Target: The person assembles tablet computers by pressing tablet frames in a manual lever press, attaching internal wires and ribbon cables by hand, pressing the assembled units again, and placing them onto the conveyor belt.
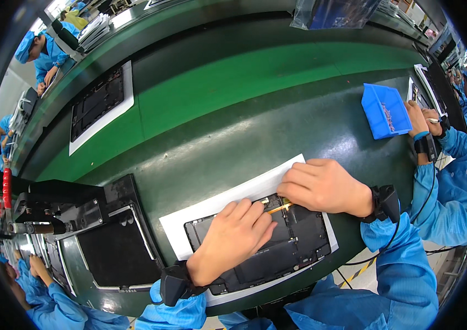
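An opened tablet [264, 264] with black inner parts lies on a white sheet [176, 234] on the bench. My left hand [237, 236] rests over its upper middle, fingers bent down close together, tips hidden. Beyond the tablet's upper right edge, my right hand [321, 187] curls with its fingers closed and tips turned down to the tablet's edge. A thin yellow strip [278, 208] lies across the tablet's upper part between both hands, its right end near the right fingertips. Whatever either hand pinches is hidden.
A black fixture [118, 247] with a framed dark plate stands at left. Another opened tablet [99, 99] lies on white sheet on the green strip. A blue bin [385, 110] with small parts sits at right, beside a co-worker's hands [423, 118]. A clear bag [332, 14] lies far back.
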A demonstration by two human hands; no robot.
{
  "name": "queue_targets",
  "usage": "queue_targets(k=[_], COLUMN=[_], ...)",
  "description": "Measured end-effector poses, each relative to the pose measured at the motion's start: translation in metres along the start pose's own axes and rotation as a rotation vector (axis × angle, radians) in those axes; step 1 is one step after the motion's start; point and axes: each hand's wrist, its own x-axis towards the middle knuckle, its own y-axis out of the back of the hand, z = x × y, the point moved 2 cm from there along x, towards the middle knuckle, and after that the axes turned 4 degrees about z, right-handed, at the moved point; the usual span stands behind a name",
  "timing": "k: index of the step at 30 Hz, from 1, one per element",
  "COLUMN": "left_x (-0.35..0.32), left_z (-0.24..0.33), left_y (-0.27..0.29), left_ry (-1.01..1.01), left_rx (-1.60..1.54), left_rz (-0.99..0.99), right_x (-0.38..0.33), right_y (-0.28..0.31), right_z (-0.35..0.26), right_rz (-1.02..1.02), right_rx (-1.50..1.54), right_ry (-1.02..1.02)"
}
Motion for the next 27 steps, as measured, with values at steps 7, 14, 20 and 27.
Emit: queue_targets(k=[7, 14, 20, 27], left_x=[0.001, 0.0, 0.003, -0.001], left_z=[0.0, 0.0, -0.001, -0.01], left_y=[-0.001, 0.0, 0.006, 0.014], left_ry=[0.003, -0.002, 0.201, 0.646], left_rx=[-0.01, 0.006, -0.21, -0.831], left_rz=[0.001, -0.012, 0.06, 0.099], right_x=[-0.01, -0.013, -0.015, -0.007], right_y=[0.009, 0.005, 0.013, 0.009], right_z=[-0.014, -0.012, -0.014, -0.039], right_rz=[-0.033, 0.113, 0.32, 0.347], right_rx=[0.166, 0.191, 0.49, 0.17], right_ry=[-0.041, -0.046, -0.296, -0.056])
